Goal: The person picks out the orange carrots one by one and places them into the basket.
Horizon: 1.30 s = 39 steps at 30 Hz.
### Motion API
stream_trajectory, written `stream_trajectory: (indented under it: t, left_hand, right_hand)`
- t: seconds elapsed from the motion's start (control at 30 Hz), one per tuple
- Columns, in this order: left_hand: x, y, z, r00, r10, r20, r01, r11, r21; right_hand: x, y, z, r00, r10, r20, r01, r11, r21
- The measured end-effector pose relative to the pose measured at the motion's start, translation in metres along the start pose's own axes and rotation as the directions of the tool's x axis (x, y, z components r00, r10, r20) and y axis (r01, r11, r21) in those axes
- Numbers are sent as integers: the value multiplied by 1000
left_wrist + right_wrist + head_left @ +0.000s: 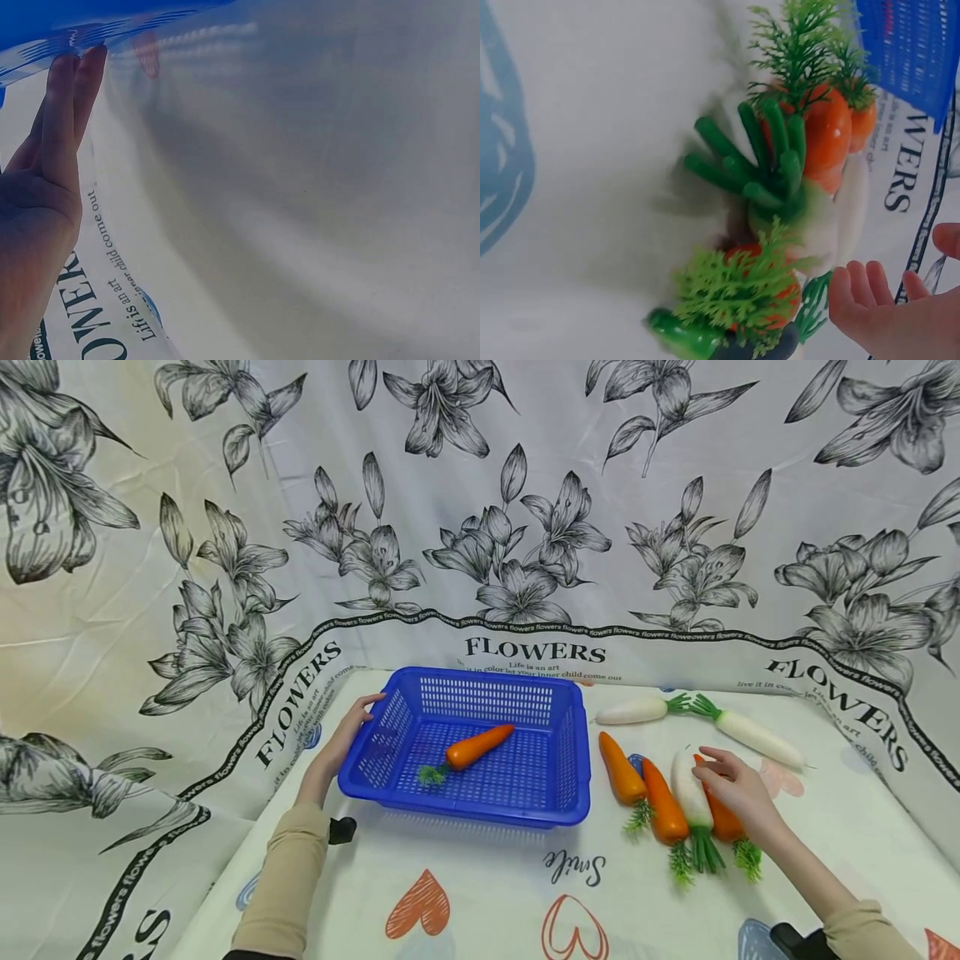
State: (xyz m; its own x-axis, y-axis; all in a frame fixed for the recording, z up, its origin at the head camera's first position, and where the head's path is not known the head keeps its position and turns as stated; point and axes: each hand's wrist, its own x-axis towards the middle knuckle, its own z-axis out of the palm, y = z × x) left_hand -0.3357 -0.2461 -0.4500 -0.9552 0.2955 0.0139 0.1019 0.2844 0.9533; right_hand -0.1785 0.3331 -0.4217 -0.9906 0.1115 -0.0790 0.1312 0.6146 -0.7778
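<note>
My left hand [347, 735] is at the left side of a blue plastic basket [461, 814], fingertips at its rim. In the left wrist view its fingers [60, 127] are straight against the basket's edge. One orange carrot [480, 747] with a green top lies inside the basket. My right hand [738, 789] hovers over the right-hand carrot [722, 820], partly covering it, close to a white radish [688, 789]. In the right wrist view, thumb and fingers stand apart with nothing between them. Two more carrots [621, 770] lie left of that radish.
Two more white radishes [633, 711] lie at the back, leaf ends meeting. The right wrist view shows a dark eggplant-like piece with a green end [679, 330] beside a carrot. A flower-print cloth [525, 527] hangs behind the printed tablecloth [480, 868].
</note>
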Motion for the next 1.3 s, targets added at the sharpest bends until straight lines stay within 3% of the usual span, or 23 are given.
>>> stream_trajectory:
  t: [0.3,0.53,0.77,0.97,1.13,1.3]
  left_hand:
    - [-1,0,0,1000,-13,-5,13,1000,5]
    - [-1,1,-1,1000,-7,-4,7,1000,3]
    - [-1,-1,-1,1000,-7,-3,7,1000,8]
    - [-6,10,2,1000,-9,-1,9,1000,-10]
    - [0,-1,-1,1000,-12,-11,13,1000,10]
    - [0,0,0,1000,-22,-13,22,1000,12]
  right_hand:
    - [-10,17,-3,999,-13,-53,10,998,-57]
    - [-10,29,-3,995,90,-42,-91,995,-31]
    - [-9,34,-3,982,189,18,-189,982,18]
    - [-9,36,-2,985,171,7,-171,985,0]
    - [-7,38,-1,987,163,-17,-164,983,-87]
    - [-9,36,-1,986,165,1,-164,979,-120]
